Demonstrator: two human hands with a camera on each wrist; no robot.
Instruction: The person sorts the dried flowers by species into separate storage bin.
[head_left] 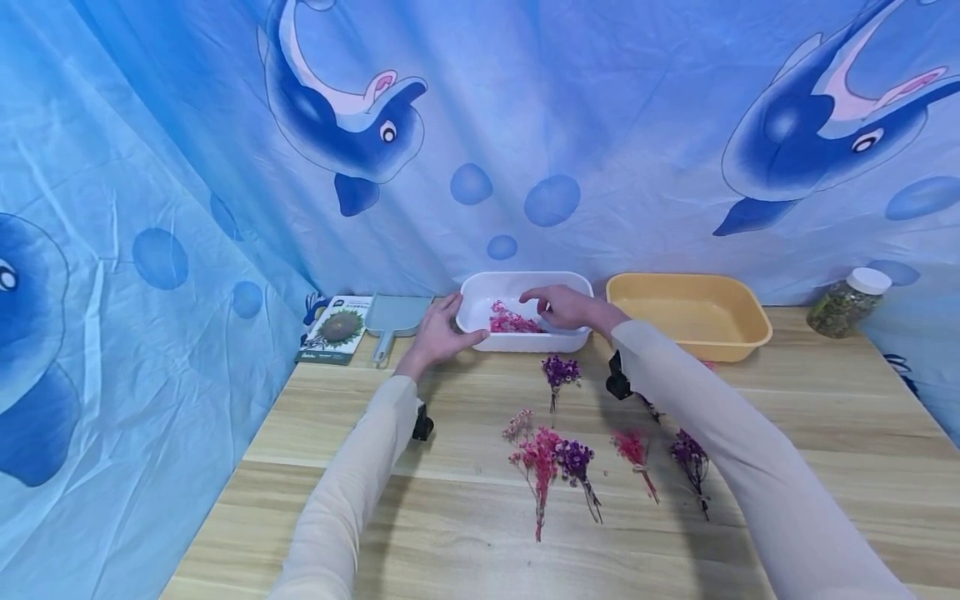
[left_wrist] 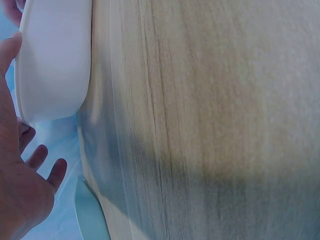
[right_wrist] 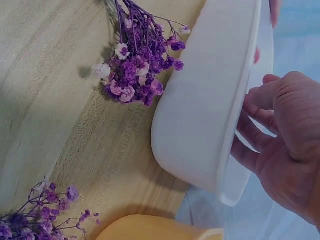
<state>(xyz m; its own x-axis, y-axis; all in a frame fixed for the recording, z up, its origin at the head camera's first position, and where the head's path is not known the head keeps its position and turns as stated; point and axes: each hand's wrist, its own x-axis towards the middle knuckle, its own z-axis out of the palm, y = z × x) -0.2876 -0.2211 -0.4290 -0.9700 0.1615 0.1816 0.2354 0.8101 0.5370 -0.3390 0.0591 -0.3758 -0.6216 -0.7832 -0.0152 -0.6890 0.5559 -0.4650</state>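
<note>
My left hand [head_left: 442, 332] holds the left end of a white plastic basin [head_left: 531, 343], thumb at the near rim and the other fingers spread along the end. In the left wrist view the thumb overlaps the basin's rim. My right hand [head_left: 562, 307] reaches over the right part of the basin, its fingers loosely bent and nothing seen between them. Pink dried flowers [head_left: 513, 322] lie inside, left of that hand. A purple dried flower bunch [right_wrist: 135, 70] lies on the table just in front of the basin.
A yellow basin [head_left: 738, 321] stands to the right, beyond my right forearm. Nearer lie pink bunches [head_left: 542, 454] and purple bunches [head_left: 575, 458]. At left are a light blue dustpan [head_left: 397, 312] and a sunflower seed packet [head_left: 337, 329]. A white-lidded jar [head_left: 843, 307] stands far right.
</note>
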